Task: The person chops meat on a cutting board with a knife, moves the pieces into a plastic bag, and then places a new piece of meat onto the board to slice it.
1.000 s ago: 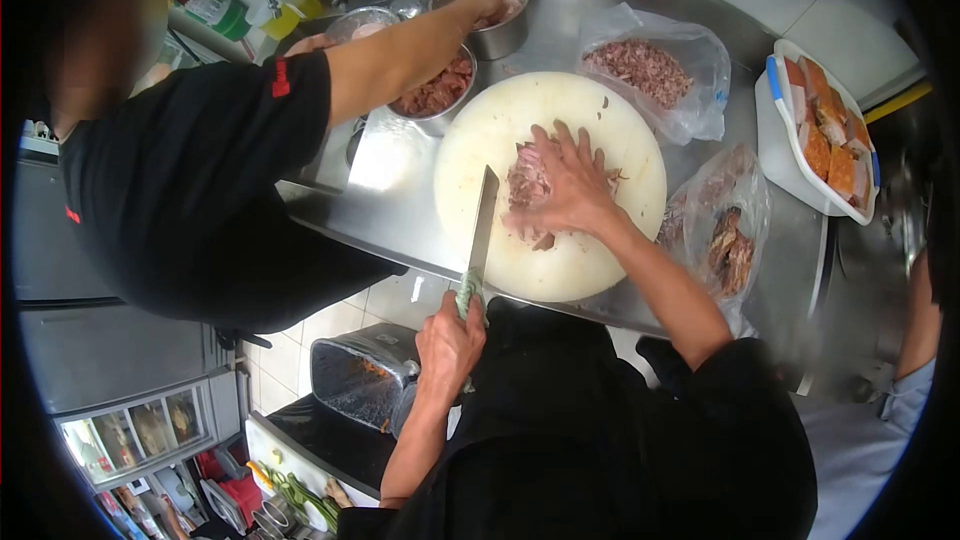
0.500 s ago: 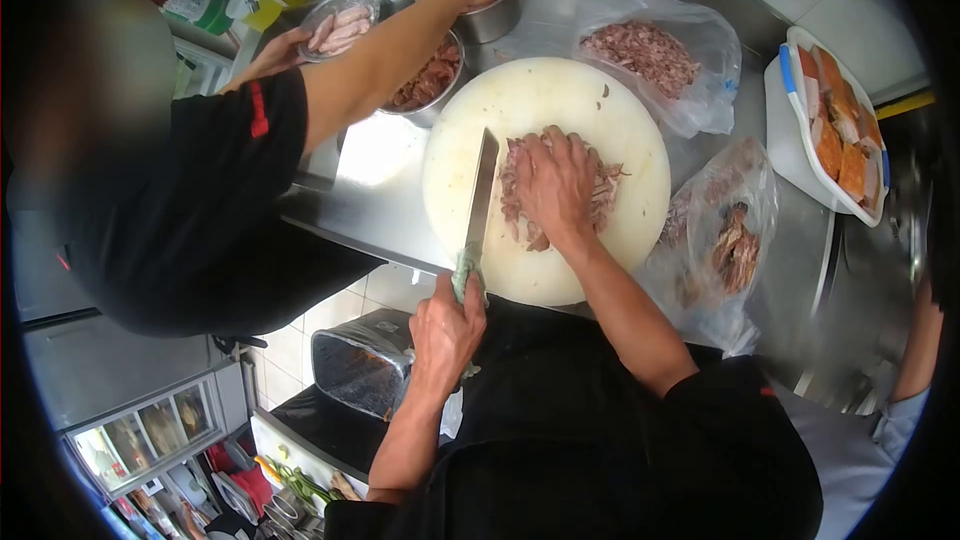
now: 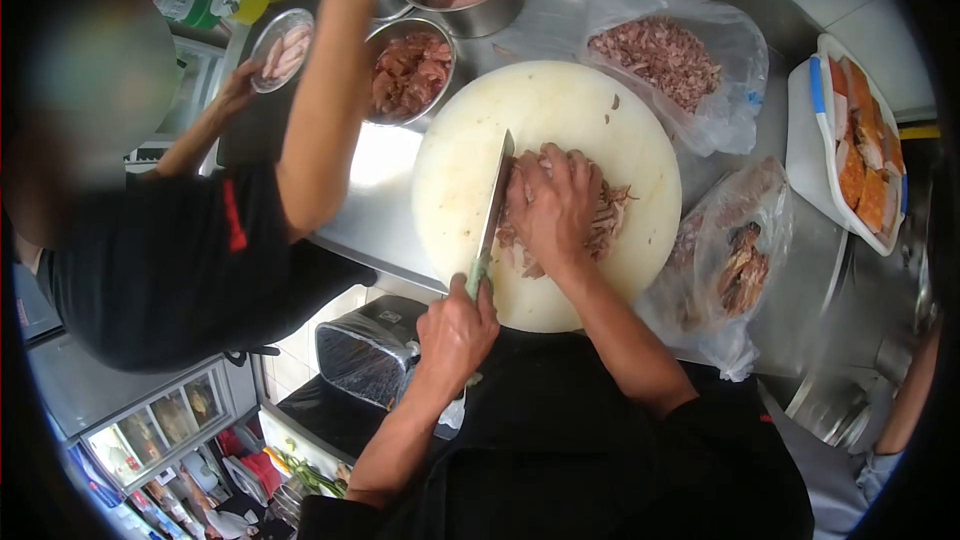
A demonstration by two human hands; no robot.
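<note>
On the round white chopping board (image 3: 450, 160) lies a heap of sliced meat (image 3: 607, 225). My left hand (image 3: 456, 325) is wrapped round the green-covered handle of a cleaver (image 3: 497, 195). Its blade stands against the left edge of the heap, beside my fingers. My right hand (image 3: 555, 210) presses flat on the meat with its fingers spread, hiding part of it. Behind the board, a plastic bag (image 3: 740, 120) holds chopped meat (image 3: 657, 60). Another clear bag (image 3: 700, 315) with darker pieces (image 3: 744, 270) rests at the board's right.
At the left a co-worker (image 3: 180, 260) holds a bowl of pale pieces (image 3: 283, 50). Metal pots (image 3: 510, 0) and a bowl of red meat (image 3: 412, 75) stand behind the board. A white tub (image 3: 815, 180) is far right. Another person's arm (image 3: 912, 390) shows at the right edge.
The cleaver has moved right, up against the meat and my right hand. The co-worker's hand has left the pot and risen, and the bowl of pale pieces has moved left.
</note>
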